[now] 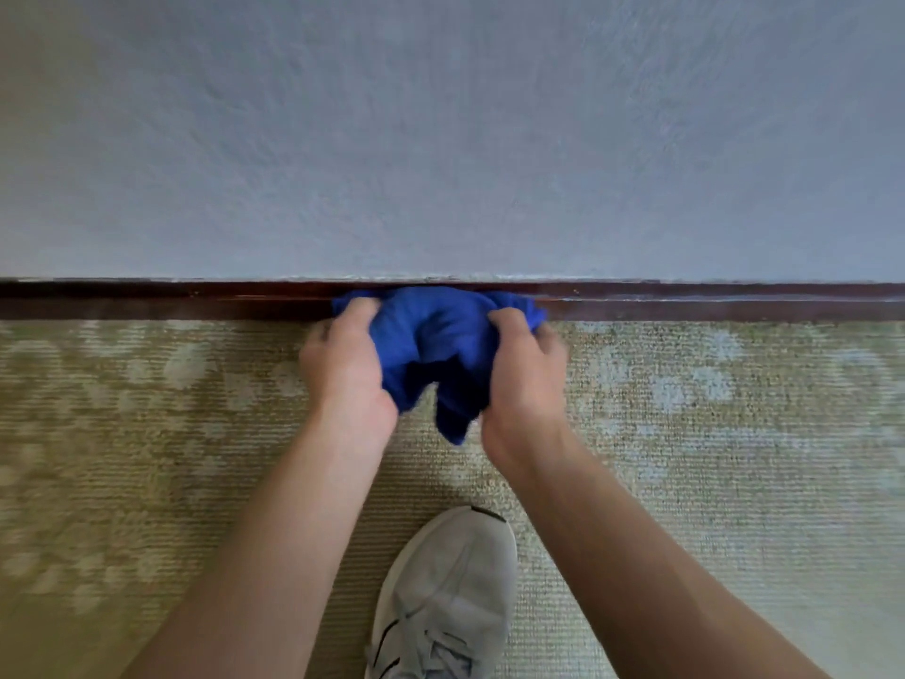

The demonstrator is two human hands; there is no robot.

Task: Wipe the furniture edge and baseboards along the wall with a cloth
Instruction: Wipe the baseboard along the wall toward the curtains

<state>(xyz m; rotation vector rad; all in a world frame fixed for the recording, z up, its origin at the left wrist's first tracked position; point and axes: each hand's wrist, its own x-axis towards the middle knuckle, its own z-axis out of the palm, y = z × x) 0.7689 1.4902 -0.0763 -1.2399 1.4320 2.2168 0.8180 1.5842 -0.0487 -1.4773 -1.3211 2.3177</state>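
Cloth point(431, 335) bunched against baseboard point(147, 301), left hand point(345, 365) and right hand point(526, 370) both gripping it.

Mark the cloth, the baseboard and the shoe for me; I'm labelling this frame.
cloth point(436, 335), head view, on its bunched middle between the hands.
baseboard point(147, 301), head view, on its dark face left of the cloth.
shoe point(448, 595), head view, on its grey upper.

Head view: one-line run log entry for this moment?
phase: wiping | left hand: grips blue cloth | right hand: grips cloth | cloth: bunched against dark baseboard | below: carpet
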